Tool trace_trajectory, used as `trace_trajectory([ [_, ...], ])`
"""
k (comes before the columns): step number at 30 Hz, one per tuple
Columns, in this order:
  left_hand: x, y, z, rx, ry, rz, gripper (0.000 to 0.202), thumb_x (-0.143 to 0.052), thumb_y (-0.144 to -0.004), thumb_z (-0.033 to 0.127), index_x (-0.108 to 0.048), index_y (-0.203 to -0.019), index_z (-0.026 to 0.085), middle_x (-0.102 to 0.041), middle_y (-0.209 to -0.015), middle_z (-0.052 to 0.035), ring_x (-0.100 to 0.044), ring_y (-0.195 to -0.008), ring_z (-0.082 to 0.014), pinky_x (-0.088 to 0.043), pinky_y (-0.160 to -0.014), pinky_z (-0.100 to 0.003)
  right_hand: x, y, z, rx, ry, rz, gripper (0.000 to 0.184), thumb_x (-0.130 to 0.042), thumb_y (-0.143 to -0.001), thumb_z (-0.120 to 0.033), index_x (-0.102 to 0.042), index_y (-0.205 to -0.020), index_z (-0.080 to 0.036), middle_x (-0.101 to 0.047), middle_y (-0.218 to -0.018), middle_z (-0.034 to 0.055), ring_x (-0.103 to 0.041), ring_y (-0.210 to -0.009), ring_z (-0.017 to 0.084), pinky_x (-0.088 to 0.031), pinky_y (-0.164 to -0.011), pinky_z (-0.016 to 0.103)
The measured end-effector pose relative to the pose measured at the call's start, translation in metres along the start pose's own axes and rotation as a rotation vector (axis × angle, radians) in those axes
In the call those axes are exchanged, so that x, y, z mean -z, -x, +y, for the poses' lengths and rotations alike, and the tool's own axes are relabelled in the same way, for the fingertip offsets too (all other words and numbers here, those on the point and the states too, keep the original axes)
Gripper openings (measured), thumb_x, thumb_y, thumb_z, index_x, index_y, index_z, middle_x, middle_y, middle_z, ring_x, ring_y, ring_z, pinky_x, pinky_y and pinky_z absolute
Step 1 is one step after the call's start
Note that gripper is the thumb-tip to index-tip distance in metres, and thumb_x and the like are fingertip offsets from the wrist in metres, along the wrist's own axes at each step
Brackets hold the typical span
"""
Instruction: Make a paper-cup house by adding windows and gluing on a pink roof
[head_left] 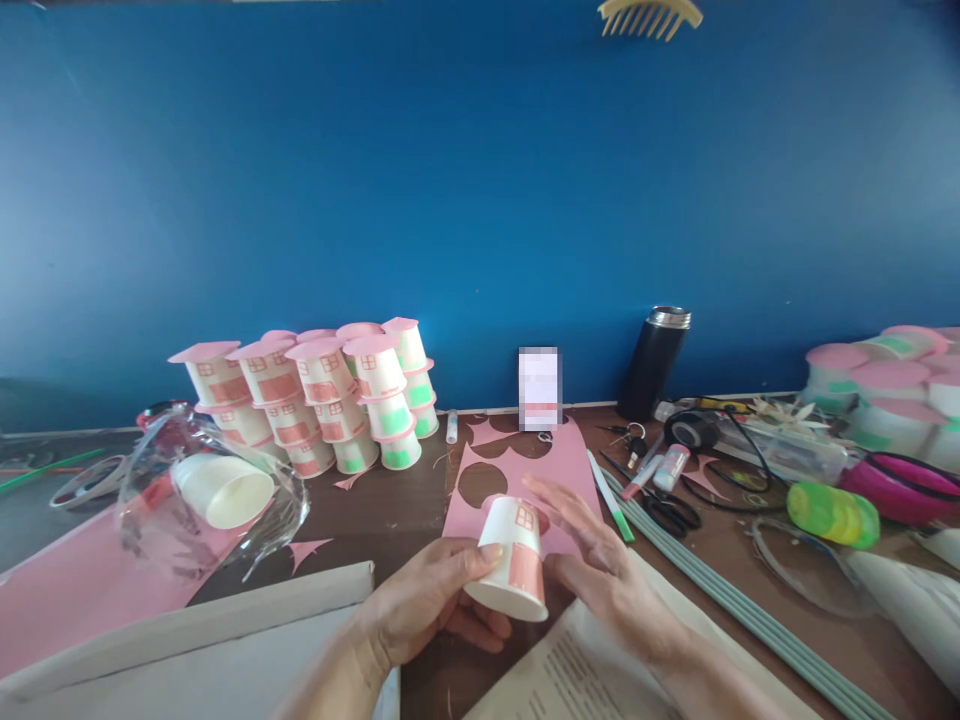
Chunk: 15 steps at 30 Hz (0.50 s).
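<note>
A white paper cup (514,560) with a drawn red window and a red patch is upside down, slightly tilted, in my left hand (442,595). The thumb presses its side and the fingers curl beneath it. A pink paper piece sits at its narrow top. Just right of the cup is my right hand (600,570), fingers stretched out and apart, close to the cup; whether they touch it I cannot tell. Beneath lies a pink sheet (517,455) with round holes cut out. Stacked decorated cups with pink tops (322,390) stand at the left.
A clear plastic bag (285,500) with plain cups lies left, behind a white board (187,650). To the right are a black flask (652,365), scissors (673,513), thin grey-green rods (735,600), a green bottle (832,513) and more decorated cups (892,400).
</note>
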<state>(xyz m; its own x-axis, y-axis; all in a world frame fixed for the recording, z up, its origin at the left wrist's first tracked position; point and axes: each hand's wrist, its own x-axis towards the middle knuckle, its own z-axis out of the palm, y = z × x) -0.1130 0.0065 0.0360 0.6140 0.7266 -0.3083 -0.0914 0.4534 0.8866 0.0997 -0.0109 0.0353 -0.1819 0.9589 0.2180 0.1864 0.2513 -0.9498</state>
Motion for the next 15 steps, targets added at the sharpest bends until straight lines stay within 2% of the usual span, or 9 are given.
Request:
trace_trajectory([
  [3, -0.0004, 0.0003, 0.0008, -0.001, -0.001, 0.005, 0.052, -0.066, -0.077, 0.057, -0.071, -0.094, 0.008, -0.069, -0.079, -0.0118, -0.064, -0.062, -0.0150, -0.057, -0.059, -0.028, 0.0010, 0.0000, 0.0030, -0.013, -0.026, 0.011, 0.064, -0.049, -0.078, -0.007, -0.053, -0.134, -0.037, -0.046, -0.148, -0.0005, -0.036, -0.139, 0.025, -0.025, -0.116, 0.053],
  [8, -0.0009, 0.0000, 0.0010, 0.024, -0.024, 0.012, 0.055, -0.066, -0.076, 0.058, -0.071, -0.094, 0.006, -0.070, -0.081, -0.0143, -0.064, -0.061, -0.0150, -0.056, -0.058, -0.027, 0.0014, -0.0001, -0.0007, -0.012, -0.016, -0.019, 0.060, -0.049, -0.077, -0.006, -0.060, -0.128, -0.034, -0.046, -0.148, 0.0001, -0.028, -0.143, 0.024, -0.022, -0.117, 0.049],
  [15, -0.0017, 0.0001, -0.0004, 0.024, -0.056, 0.017, 0.051, -0.065, -0.078, 0.056, -0.070, -0.090, 0.007, -0.070, -0.081, -0.0139, -0.063, -0.061, -0.0138, -0.055, -0.058, -0.026, -0.0006, -0.0001, -0.0047, 0.009, 0.021, -0.030, 0.057, -0.047, -0.075, -0.005, -0.063, -0.122, -0.033, -0.049, -0.142, 0.0015, -0.031, -0.141, 0.023, -0.026, -0.117, 0.045],
])
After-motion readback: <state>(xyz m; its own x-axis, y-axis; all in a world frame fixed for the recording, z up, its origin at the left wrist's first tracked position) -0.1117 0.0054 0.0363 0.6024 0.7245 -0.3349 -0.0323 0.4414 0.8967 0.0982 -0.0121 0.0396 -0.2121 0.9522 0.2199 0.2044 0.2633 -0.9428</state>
